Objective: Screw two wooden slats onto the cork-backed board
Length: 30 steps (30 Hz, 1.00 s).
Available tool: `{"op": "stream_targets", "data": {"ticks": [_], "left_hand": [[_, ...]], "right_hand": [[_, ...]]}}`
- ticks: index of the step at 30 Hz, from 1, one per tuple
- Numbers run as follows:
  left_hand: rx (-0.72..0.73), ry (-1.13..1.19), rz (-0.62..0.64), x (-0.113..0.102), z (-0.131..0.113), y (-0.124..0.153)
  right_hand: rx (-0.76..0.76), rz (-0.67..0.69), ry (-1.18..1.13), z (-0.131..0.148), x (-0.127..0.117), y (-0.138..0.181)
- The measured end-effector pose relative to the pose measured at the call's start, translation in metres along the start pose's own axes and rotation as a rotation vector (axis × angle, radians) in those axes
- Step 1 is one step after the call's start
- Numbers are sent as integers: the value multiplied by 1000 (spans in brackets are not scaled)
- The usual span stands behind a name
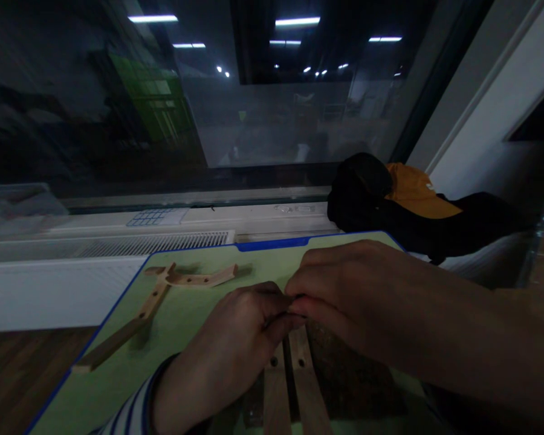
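Both hands meet over the middle of a green mat (181, 326) with a blue border. My left hand (236, 344), in a striped sleeve, is closed in a pinch at its fingertips. My right hand (344, 290) is closed too, fingertips pressed against the left ones. What they pinch is hidden. Under the hands lie two parallel wooden slats (290, 386) with small holes, over a dark brown board (344, 374). To the left on the mat lies a long wooden stick (122, 332) joined to a curved wooden piece (199, 278) with holes.
A black bag with an orange cap (412, 193) rests on the white sill at the right. A white radiator grille (118, 244) runs behind the mat under a dark window. A clear plastic box (13, 205) sits at far left. Brown wooden floor (22, 374) shows at lower left.
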<state>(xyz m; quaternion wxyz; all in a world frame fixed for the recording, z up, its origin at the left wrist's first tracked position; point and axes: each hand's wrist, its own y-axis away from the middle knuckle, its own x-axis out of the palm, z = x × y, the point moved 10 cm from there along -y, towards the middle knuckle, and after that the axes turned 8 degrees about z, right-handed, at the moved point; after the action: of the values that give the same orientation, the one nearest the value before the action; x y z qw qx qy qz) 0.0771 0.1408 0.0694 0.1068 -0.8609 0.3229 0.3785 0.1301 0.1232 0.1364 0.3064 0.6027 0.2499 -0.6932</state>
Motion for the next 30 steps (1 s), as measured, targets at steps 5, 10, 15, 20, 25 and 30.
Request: {"op": "stream_targets", "data": {"ticks": [5, 10, 15, 20, 25, 30], "left_hand": [[-30, -55, -9, -3, 1, 1], [-90, -90, -72, -8, 5, 4], [-72, -78, -118, -12, 4, 2], [-56, 17, -104, -11, 5, 2], [-60, 11, -48, -7, 10, 1], [-5, 7, 35, -1, 5, -2]], "right_hand": [[0, 8, -7, 0, 3, -2], [16, -5, -2, 1, 2, -3], [15, -10, -10, 3, -4, -1], [25, 7, -51, 1, -3, -1], [15, 18, -40, 3, 3, -6], [19, -24, 27, 4, 2, -6]]}}
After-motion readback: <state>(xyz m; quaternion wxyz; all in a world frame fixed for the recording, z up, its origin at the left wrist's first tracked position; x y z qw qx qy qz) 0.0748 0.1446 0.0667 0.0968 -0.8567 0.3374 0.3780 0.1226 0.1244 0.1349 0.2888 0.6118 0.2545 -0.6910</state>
